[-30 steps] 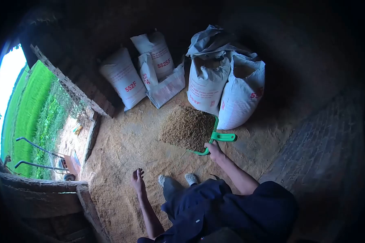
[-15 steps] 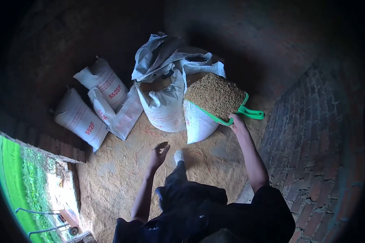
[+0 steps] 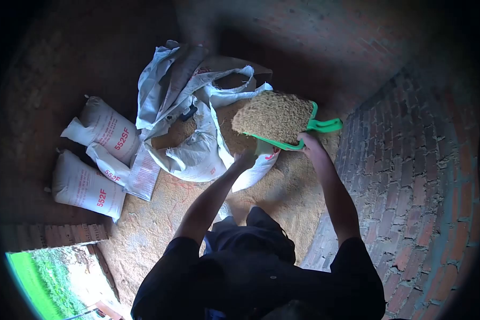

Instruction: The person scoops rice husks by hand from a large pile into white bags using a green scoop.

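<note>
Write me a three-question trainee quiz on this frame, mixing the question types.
1. True or false: the green scoop is empty.
2. Multiple choice: the left hand is at A) the rim of the open white sack, B) the brick wall, C) a sealed sack marked 552F.
3. Short answer: which hand holds the scoop by its handle?

Key
1. False: it is heaped with brown husk-like grain.
2. A: it grips the sack's edge just below the scoop.
3. The right hand.
</note>
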